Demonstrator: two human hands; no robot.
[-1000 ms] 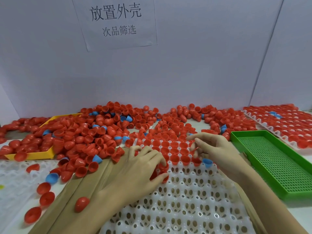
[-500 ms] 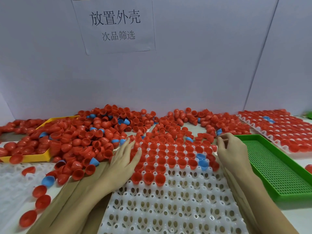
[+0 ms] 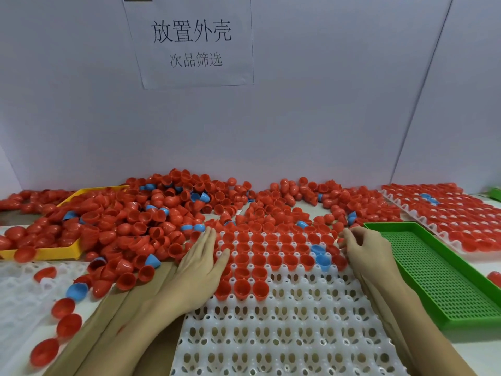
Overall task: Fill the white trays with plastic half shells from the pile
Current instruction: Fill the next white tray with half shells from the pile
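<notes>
A white tray lies in front of me, its far rows filled with red half shells and two blue ones. Behind it and to the left spreads the pile of red and blue half shells. My left hand lies flat with straight fingers on the tray's left edge, touching the shells there. At the tray's right edge my right hand has its fingers curled among the red shells; whether they pinch one I cannot tell.
A green perforated tray lies at the right, a filled white tray behind it. A yellow tray sits under the pile at left. Another white tray and loose shells lie at the near left.
My left hand let go of shells it set in the tray, flattened and slid to the tray's left edge. The right hand moved from the tray's middle to its right edge.
</notes>
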